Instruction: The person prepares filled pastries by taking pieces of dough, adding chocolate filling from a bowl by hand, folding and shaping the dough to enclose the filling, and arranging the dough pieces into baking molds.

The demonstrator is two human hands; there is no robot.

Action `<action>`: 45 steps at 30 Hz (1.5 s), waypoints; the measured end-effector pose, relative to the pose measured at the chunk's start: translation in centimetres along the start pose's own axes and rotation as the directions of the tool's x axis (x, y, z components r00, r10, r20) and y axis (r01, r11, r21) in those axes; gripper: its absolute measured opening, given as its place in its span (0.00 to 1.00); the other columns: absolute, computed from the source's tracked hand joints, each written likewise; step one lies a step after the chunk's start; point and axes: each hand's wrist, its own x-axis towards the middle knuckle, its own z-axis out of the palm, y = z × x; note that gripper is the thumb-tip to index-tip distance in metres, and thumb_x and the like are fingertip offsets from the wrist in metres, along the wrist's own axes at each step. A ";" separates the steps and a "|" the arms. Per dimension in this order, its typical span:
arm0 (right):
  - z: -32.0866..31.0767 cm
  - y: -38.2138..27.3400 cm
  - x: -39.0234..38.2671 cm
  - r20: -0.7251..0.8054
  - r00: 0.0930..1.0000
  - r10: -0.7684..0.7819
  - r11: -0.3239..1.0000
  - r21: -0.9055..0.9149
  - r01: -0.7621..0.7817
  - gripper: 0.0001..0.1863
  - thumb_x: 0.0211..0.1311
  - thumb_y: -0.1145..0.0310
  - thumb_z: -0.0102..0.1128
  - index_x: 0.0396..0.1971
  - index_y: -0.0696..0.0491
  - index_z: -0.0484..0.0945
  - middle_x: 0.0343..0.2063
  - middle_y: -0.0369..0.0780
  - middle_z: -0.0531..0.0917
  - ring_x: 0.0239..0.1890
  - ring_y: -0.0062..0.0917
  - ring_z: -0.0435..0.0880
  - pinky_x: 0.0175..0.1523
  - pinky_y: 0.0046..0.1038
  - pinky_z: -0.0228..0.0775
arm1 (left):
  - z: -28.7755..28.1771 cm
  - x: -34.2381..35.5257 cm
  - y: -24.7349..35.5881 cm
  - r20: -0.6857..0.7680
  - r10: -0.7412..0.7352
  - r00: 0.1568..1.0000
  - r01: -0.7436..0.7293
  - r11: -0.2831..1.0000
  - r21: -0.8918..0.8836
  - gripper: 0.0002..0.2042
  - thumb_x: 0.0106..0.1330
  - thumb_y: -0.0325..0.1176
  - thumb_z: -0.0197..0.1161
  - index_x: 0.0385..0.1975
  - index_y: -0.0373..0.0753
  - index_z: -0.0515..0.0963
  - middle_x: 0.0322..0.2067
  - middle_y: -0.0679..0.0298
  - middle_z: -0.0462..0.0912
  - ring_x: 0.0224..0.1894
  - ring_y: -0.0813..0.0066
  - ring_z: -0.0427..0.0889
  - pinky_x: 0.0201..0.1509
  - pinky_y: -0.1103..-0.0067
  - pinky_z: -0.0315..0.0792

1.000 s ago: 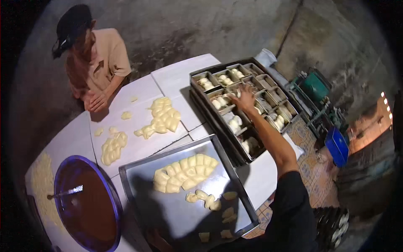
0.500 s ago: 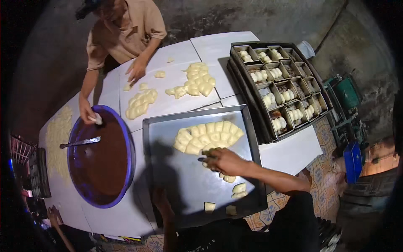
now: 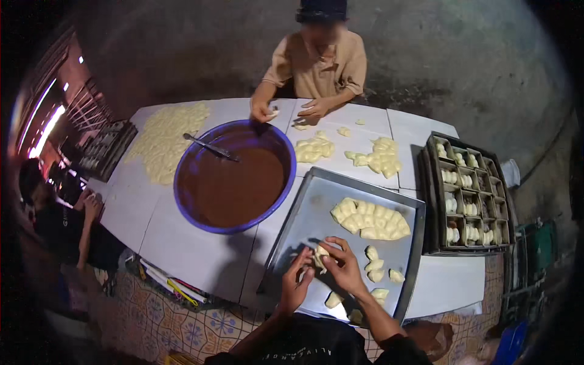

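Over the near part of a shallow metal tray (image 3: 296,222), my left hand (image 3: 297,285) and my right hand (image 3: 344,268) meet around a small piece of pale dough (image 3: 320,255). The right thumb and fingers grip it. From the other side the left fingertips close on it, partly blurred. Further up the tray lies a cluster of dough pieces (image 3: 372,220) pressed side by side. Several loose dough pieces (image 3: 375,266) lie right of my right hand, and another dough piece (image 3: 334,299) sits just below my hands.
Left of the tray stands a purple basin (image 3: 291,176) of brown filling with a metal spatula (image 3: 213,148). Baking moulds (image 3: 431,201) with dough stand at right. A co-worker (image 3: 322,67) holds dough across the table; another person (image 3: 67,225) is at far left. More dough (image 3: 167,143) covers the table's left.
The view has swung left. My right hand has come back from the dough cluster with a piece, and my left hand has risen to meet it over the tray.
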 end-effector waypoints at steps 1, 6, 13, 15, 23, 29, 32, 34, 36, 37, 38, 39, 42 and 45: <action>1.1 0.5 -0.4 -0.044 0.999 -0.031 0.999 -0.022 0.030 0.20 0.60 0.75 0.60 0.53 0.56 0.76 0.50 0.39 0.71 0.49 0.22 0.75 0.48 0.21 0.70 | -0.1 0.3 -0.5 -0.042 0.082 0.996 -0.079 0.995 0.057 0.23 0.68 0.30 0.57 0.61 0.28 0.64 0.54 0.55 0.72 0.53 0.70 0.73 0.56 0.78 0.69; 5.1 -0.8 -1.8 -0.244 0.967 -0.077 0.997 -0.048 0.067 0.10 0.62 0.74 0.58 0.41 0.60 0.81 0.33 0.38 0.77 0.36 0.21 0.76 0.38 0.20 0.68 | -0.1 -0.3 -0.9 -0.237 0.053 0.970 -0.074 0.994 -0.083 0.10 0.62 0.23 0.62 0.42 0.30 0.80 0.41 0.58 0.82 0.41 0.79 0.77 0.45 0.83 0.71; 4.9 -0.8 -0.1 0.044 0.905 -0.422 0.873 -0.249 0.419 0.16 0.67 0.62 0.52 0.47 0.56 0.78 0.55 0.46 0.71 0.57 0.34 0.68 0.61 0.34 0.61 | -0.7 0.3 -1.3 -0.102 -0.111 0.989 0.033 0.821 -0.570 0.06 0.65 0.23 0.56 0.33 0.26 0.79 0.34 0.58 0.82 0.37 0.74 0.80 0.43 0.78 0.74; 5.2 1.2 -0.7 0.114 0.927 -0.357 0.929 0.150 0.339 0.26 0.66 0.51 0.53 0.55 0.54 0.73 0.66 0.46 0.59 0.66 0.39 0.61 0.68 0.40 0.48 | -1.4 0.0 -1.0 0.061 -0.253 0.965 0.205 0.594 -0.778 0.08 0.67 0.26 0.53 0.36 0.27 0.77 0.36 0.57 0.81 0.41 0.68 0.80 0.49 0.73 0.74; 1.8 1.7 -2.5 0.096 0.994 0.059 0.920 0.380 -0.091 0.36 0.67 0.48 0.52 0.68 0.50 0.55 0.60 0.43 0.66 0.56 0.29 0.69 0.58 0.32 0.63 | -2.7 1.4 0.4 0.060 -0.255 0.965 0.199 0.560 -0.804 0.09 0.68 0.28 0.51 0.41 0.29 0.75 0.37 0.55 0.79 0.42 0.64 0.79 0.51 0.69 0.72; 3.4 1.6 -2.6 -0.203 0.978 0.047 0.983 0.184 -0.009 0.11 0.64 0.73 0.56 0.44 0.61 0.79 0.38 0.39 0.78 0.42 0.24 0.76 0.49 0.23 0.66 | -1.1 0.8 -0.2 0.064 -0.143 0.988 0.155 0.945 -0.288 0.12 0.63 0.19 0.59 0.46 0.25 0.74 0.42 0.59 0.79 0.48 0.74 0.77 0.50 0.79 0.73; 3.8 0.8 -2.8 -0.269 0.962 -0.035 0.989 0.130 0.072 0.10 0.63 0.74 0.58 0.42 0.61 0.80 0.34 0.39 0.78 0.37 0.24 0.76 0.44 0.22 0.67 | -0.3 0.2 -0.7 -0.046 -0.070 0.997 0.058 0.973 -0.223 0.13 0.60 0.18 0.63 0.44 0.24 0.76 0.40 0.57 0.82 0.43 0.74 0.80 0.47 0.81 0.75; 3.3 0.8 -2.6 -0.197 0.977 -0.087 0.995 -0.064 0.076 0.12 0.66 0.69 0.55 0.43 0.60 0.80 0.38 0.41 0.76 0.41 0.25 0.75 0.46 0.23 0.65 | -0.4 0.0 -0.9 -0.137 -0.103 0.985 0.087 0.989 -0.119 0.10 0.59 0.21 0.65 0.39 0.25 0.79 0.34 0.57 0.84 0.35 0.75 0.82 0.42 0.81 0.76; 2.3 1.4 -2.1 -0.202 0.976 -0.076 0.996 -0.054 0.066 0.16 0.68 0.62 0.52 0.44 0.59 0.80 0.43 0.42 0.74 0.45 0.27 0.72 0.49 0.26 0.64 | -0.2 -0.3 -0.1 -0.170 -0.108 0.980 0.114 0.993 0.026 0.08 0.57 0.22 0.68 0.35 0.27 0.81 0.31 0.59 0.85 0.34 0.78 0.82 0.39 0.82 0.75; 2.1 1.4 -1.3 -0.212 0.975 -0.061 0.997 -0.049 0.052 0.21 0.69 0.55 0.49 0.45 0.59 0.80 0.47 0.44 0.71 0.50 0.30 0.70 0.52 0.29 0.63 | -0.2 -0.1 0.2 -0.200 -0.113 0.973 0.147 0.975 0.165 0.07 0.56 0.24 0.70 0.32 0.29 0.83 0.28 0.62 0.85 0.32 0.80 0.81 0.37 0.83 0.74; 2.0 1.2 -1.2 -0.197 0.967 -0.163 0.985 -0.085 0.149 0.31 0.68 0.42 0.43 0.49 0.57 0.78 0.53 0.46 0.66 0.56 0.35 0.64 0.59 0.35 0.57 | -0.3 0.0 -0.8 -0.193 -0.126 0.973 0.155 0.977 0.143 0.06 0.53 0.26 0.72 0.27 0.30 0.83 0.25 0.63 0.85 0.30 0.81 0.81 0.34 0.83 0.73; 1.7 1.2 -1.2 -0.074 0.973 -0.221 0.969 -0.131 0.210 0.34 0.65 0.37 0.42 0.50 0.55 0.77 0.53 0.47 0.67 0.58 0.38 0.63 0.63 0.38 0.54 | 0.1 0.3 0.9 -0.051 -0.252 0.966 0.256 0.964 0.076 0.05 0.57 0.25 0.68 0.31 0.30 0.82 0.29 0.62 0.84 0.32 0.78 0.81 0.36 0.81 0.74; 4.0 1.7 -1.5 0.119 0.935 -0.335 0.922 -0.164 0.352 0.31 0.62 0.42 0.54 0.51 0.55 0.75 0.58 0.46 0.64 0.61 0.38 0.62 0.65 0.37 0.54 | -1.1 -0.4 -1.9 0.298 -0.462 0.836 0.494 0.395 -0.775 0.12 0.68 0.33 0.55 0.45 0.31 0.74 0.42 0.59 0.78 0.45 0.69 0.78 0.50 0.73 0.72; 3.7 3.9 -0.7 0.158 0.980 -0.124 0.963 0.259 0.080 0.49 0.53 0.47 0.67 0.67 0.53 0.50 0.64 0.42 0.58 0.64 0.32 0.62 0.66 0.34 0.56 | -1.1 -0.1 -0.7 0.462 -0.334 0.822 0.528 0.141 -0.837 0.30 0.66 0.43 0.59 0.60 0.28 0.61 0.56 0.52 0.70 0.60 0.62 0.69 0.66 0.67 0.61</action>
